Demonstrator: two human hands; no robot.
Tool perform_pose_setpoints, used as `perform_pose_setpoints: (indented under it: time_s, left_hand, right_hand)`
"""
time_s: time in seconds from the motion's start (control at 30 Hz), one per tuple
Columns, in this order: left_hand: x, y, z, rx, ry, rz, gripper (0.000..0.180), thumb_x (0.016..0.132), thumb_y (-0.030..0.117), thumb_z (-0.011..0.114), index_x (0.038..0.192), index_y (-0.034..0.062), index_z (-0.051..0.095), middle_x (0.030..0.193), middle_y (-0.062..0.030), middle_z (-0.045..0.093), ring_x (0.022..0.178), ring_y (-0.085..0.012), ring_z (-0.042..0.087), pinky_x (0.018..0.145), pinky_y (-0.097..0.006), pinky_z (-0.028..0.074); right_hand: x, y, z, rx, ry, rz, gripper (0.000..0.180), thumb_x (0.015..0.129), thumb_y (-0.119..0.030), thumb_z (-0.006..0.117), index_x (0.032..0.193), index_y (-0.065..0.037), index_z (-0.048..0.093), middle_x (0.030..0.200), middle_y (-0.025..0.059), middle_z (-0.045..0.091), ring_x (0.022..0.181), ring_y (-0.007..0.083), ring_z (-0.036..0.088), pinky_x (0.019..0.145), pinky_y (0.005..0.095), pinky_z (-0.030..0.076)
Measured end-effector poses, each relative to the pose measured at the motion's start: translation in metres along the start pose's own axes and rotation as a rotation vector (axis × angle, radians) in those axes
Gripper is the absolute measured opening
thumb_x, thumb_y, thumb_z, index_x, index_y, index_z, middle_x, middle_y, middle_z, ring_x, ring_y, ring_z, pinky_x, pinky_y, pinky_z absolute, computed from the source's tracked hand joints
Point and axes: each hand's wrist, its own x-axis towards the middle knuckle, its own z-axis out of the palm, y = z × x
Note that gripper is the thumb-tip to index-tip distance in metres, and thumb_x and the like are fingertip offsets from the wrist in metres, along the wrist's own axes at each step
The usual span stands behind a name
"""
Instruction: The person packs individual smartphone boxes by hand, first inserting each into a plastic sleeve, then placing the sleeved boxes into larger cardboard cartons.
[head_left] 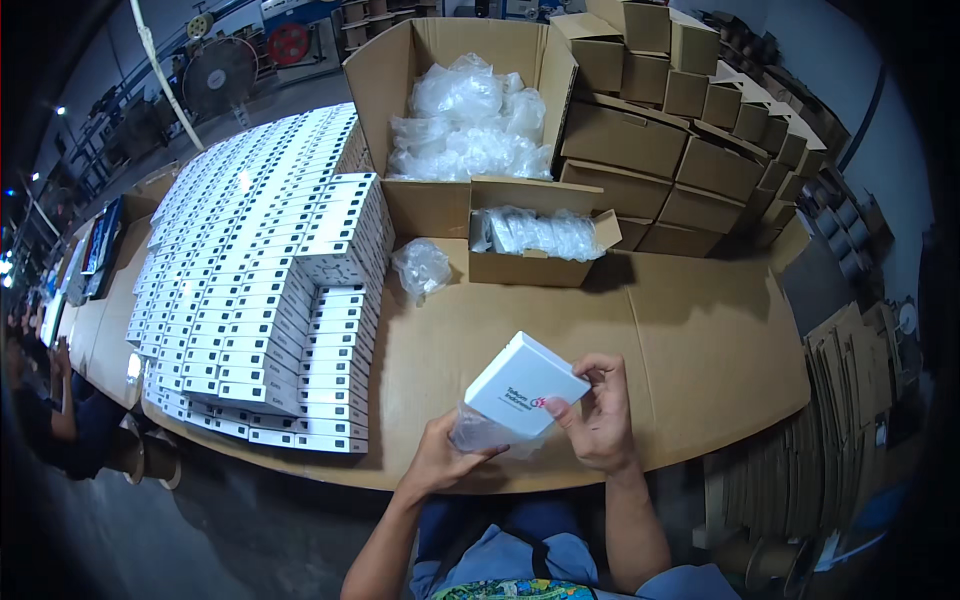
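Observation:
A flat white box [525,380] with dark and red print is tilted above the front of the table, between my two hands. The fingers and thumb of my right hand [600,415] pinch its right corner. My left hand [445,450] is closed on a clear plastic bag [485,432], which covers the lower left end of the box. Beyond them stands an open cardboard carton [530,270] with several plastic-wrapped packs [545,235] in a row. A crumpled clear plastic bag [422,268] lies left of that carton.
Many stacked white boxes [250,270] fill the table's left side. Behind the small carton, a large open carton [365,100] holds crumpled clear plastic [470,120]. Closed brown cartons [625,140] are piled at the back right. Flattened cardboard [850,400] stands right of the table. Another person's arm [65,400] shows at far left.

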Motion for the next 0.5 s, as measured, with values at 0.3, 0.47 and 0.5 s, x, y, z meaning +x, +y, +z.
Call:
perform_pose_setpoints:
  time_s: [0.3,0.47,0.5]
  left_hand:
    - [-0.001,0.007,0.006,-0.075,-0.059,-0.036,0.044,0.082,0.006,0.083,0.120,-0.0028,0.064,0.109,-0.0103,0.072,0.101,-0.0151,0.067,0.091,-0.031,0.054]
    - [-0.001,0.011,0.005,-0.073,-0.060,-0.022,0.049,0.082,0.007,0.083,0.125,-0.0033,0.063,0.110,-0.0097,0.072,0.104,-0.0155,0.065,0.094,-0.032,0.052]
    - [-0.001,0.009,0.005,-0.109,-0.049,-0.027,0.048,0.084,0.008,0.081,0.126,-0.0038,0.062,0.112,-0.0091,0.071,0.105,-0.0153,0.064,0.095,-0.032,0.052]
  right_hand:
    - [0.007,0.004,-0.011,-0.021,-0.088,-0.023,0.033,0.092,-0.003,0.068,0.119,-0.003,0.049,0.105,0.0072,0.054,0.099,0.0151,0.053,0.090,0.0302,0.044]
    - [0.015,0.003,-0.004,-0.159,-0.134,0.037,0.027,0.096,-0.007,0.064,0.119,-0.001,0.052,0.097,0.0069,0.058,0.089,0.0145,0.058,0.082,0.0304,0.048]
    - [0.015,0.006,-0.004,-0.107,-0.133,0.136,0.025,0.098,-0.010,0.061,0.119,-0.001,0.052,0.095,0.0068,0.059,0.087,0.0139,0.058,0.080,0.0298,0.048]
